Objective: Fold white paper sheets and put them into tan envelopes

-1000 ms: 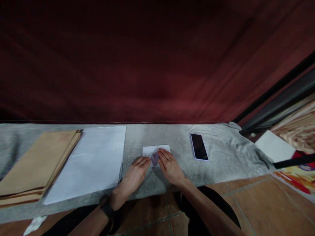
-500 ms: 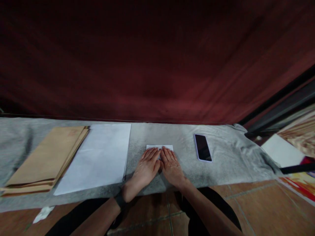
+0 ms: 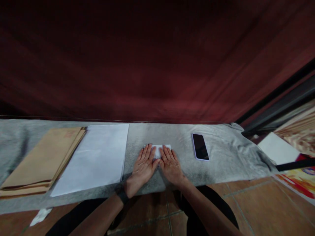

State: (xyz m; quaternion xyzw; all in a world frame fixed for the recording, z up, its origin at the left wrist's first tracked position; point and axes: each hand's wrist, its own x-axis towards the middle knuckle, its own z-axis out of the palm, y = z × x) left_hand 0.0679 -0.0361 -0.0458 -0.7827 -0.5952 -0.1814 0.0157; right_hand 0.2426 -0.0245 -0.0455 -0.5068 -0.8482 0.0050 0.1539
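Presses one small white paper (image 3: pixel 158 151) flat on the grey-covered worktop (image 3: pixel 177 137) at the lower centre of the frame with two hands, left hand (image 3: pixel 144 165) over its left part and right hand (image 3: pixel 171 166) over its right. Has the grip of both opened flat, fingers extended and slightly spread, clasping nothing. Wears one dark band (image 3: pixel 121 192) on the left wrist. Has one phone (image 3: pixel 200 147) lying right of centre, one pile of large white sheets (image 3: pixel 94 157) left of centre and one pile of brown paper (image 3: pixel 40 157) at lower left; cannot tell the layers in either. Has one white scrap (image 3: pixel 41 216) on the tiled floor (image 3: pixel 256 203) at lower left.
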